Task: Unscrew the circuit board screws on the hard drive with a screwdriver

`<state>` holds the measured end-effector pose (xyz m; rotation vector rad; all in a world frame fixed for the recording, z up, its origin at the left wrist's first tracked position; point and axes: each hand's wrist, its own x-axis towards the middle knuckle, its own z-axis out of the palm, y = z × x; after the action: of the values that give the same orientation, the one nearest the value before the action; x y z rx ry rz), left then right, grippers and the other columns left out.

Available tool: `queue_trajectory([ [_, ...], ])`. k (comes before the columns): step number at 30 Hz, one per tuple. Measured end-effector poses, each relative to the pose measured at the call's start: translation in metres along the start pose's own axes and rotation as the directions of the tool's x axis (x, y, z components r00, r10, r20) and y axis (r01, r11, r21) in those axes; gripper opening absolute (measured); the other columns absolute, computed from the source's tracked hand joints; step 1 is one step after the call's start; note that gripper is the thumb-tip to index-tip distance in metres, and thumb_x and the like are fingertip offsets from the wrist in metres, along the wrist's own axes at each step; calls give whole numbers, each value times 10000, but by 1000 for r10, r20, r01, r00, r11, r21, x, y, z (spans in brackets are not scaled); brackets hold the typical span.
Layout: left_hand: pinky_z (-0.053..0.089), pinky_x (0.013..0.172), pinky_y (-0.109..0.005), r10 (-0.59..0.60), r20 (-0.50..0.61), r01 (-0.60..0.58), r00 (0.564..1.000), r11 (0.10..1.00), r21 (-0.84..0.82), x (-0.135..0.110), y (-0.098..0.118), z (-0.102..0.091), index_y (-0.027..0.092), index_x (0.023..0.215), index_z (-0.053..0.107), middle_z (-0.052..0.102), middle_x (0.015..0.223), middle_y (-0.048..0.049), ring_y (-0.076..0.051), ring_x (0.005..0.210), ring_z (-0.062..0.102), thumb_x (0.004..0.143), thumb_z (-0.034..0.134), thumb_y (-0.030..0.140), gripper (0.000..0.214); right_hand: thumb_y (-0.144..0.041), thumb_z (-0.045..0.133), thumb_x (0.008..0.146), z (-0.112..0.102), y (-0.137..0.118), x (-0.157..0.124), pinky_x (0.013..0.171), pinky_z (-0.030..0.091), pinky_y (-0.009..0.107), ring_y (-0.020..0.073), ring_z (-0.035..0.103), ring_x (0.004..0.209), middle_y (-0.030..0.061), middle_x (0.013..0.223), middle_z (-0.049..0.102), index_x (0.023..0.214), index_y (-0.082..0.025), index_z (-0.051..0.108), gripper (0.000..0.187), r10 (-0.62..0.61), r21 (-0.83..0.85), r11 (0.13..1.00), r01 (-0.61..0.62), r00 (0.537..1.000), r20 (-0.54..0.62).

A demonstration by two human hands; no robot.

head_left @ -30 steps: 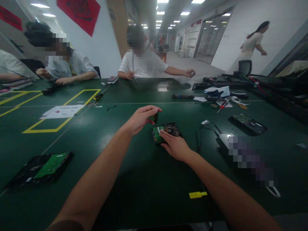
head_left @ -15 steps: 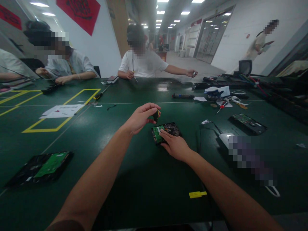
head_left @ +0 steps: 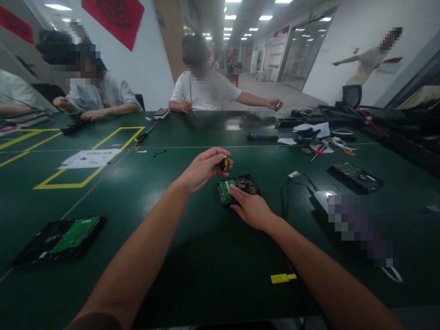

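My left hand (head_left: 208, 167) pinches the black-and-yellow handle of a screwdriver (head_left: 224, 162) above the far left edge of a hard drive (head_left: 249, 183). The screwdriver's tip is too small to make out. The drive lies on the green table with its green circuit board facing up. My right hand (head_left: 252, 208) steadies it, fingers stretched over the board and thumb along the near edge. That hand hides part of the drive's near side.
Other hard drives lie at the left (head_left: 75, 233) and right (head_left: 357, 176). Near the right one rests a white power bank-like object (head_left: 323, 199) with a cable. Farther back are a screwdriver (head_left: 146, 134), a paper sheet (head_left: 89, 158) and loose tools (head_left: 319, 149). Co-workers sit opposite.
The screwdriver handle has turned in my left hand, so more yellow shows. My right hand stays on the hard drive. A person walking at the back right has swung an arm out.
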<state>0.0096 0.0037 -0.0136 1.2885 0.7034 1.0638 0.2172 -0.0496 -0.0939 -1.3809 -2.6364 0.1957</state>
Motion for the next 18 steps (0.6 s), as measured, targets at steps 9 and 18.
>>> queue_trajectory([
  [9,491,653,-253,33,-18,-31,999,995,94,0,-1,2,185,955,635,657,925,-59,-159,857,620,884,677,357,191,-369,452,976,-1,0,0,909,553,456,302,634,1168,33,1607,346,1507,-242,411,547,1,12,1000,-1,1000,-2],
  [18,475,600,-257,6,-51,-1,999,996,85,1,-2,0,181,1010,619,694,938,-86,-188,858,653,901,636,338,192,-371,472,975,2,2,-1,928,547,455,297,634,1165,13,1608,346,1499,-257,419,539,-5,26,1000,5,1000,-26],
])
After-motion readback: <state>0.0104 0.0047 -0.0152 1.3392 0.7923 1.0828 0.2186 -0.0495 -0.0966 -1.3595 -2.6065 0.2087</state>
